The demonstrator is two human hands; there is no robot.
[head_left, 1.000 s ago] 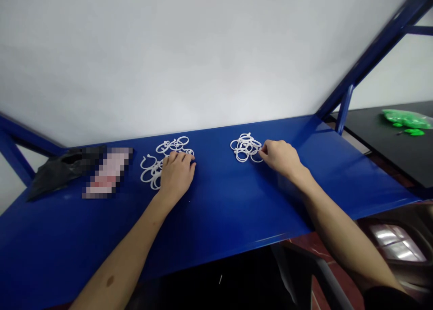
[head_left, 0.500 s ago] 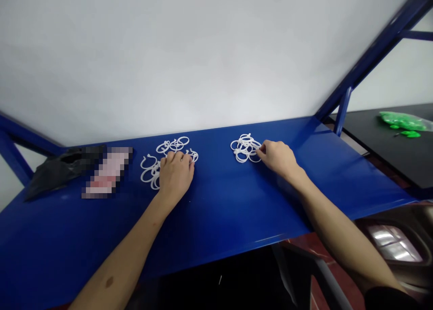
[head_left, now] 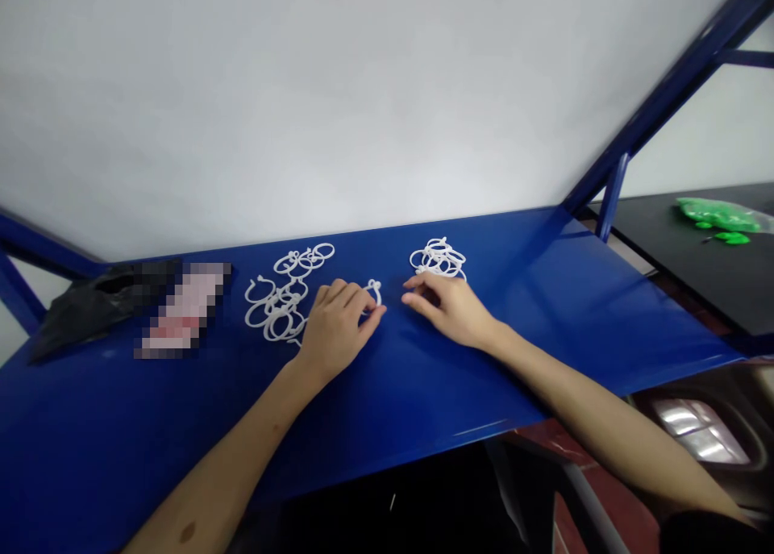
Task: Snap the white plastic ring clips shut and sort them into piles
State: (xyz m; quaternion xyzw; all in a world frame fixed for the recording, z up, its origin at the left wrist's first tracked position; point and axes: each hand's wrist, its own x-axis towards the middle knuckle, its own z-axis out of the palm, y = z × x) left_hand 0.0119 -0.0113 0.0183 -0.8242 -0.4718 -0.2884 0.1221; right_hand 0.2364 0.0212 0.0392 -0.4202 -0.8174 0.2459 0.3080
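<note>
Fingers of our left hand (head_left: 342, 320) curl in toward the thumb and pinch one white ring (head_left: 374, 285), whose knobbed clasp stands up above the fingertips. That ring is left of the ring pile (head_left: 439, 257) and slightly nearer to us. Our right hand (head_left: 453, 306) is half open just in front of the ring pile, thumb and forefinger parted, pointing toward the left hand; it covers the pile's near edge, and we cannot tell whether it touches. The two hands are near each other but apart.

We count one ring in the grasp, and two groups lying down: the ring pile, with at least four overlapping loops, and a scattered batch of rings (head_left: 280, 301), at least six, well to the left of it. Farther left of the ring pile we see one pixelated packet (head_left: 181, 308) and one black bag (head_left: 90, 304). Well to its right, on a black table (head_left: 665, 252), is one clear bag of green pieces (head_left: 710, 214).

Behind the ring pile, the blue tabletop (head_left: 393, 393) ends at the white wall (head_left: 363, 102); in front of it, blue surface runs to the near edge, and on its right to a slanted blue post (head_left: 615, 195).
</note>
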